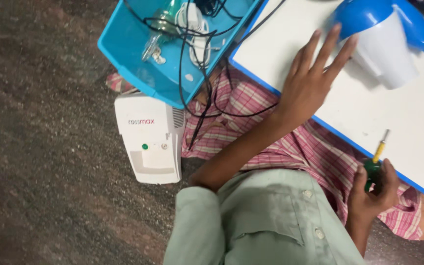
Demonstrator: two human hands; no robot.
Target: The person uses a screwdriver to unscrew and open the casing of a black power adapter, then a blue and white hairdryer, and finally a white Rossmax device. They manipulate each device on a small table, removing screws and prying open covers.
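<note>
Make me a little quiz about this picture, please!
1. True or false: the right hand holds a screwdriver.
2. What is in the blue tray? A) tangled cables B) apples C) books
3. Which hand reaches toward the blue and white device on the white table?

Key: 1 true. 2 A. 3 the left hand.

A white board (pixel 393 122) carries a blue-and-white appliance (pixel 388 39).
</note>
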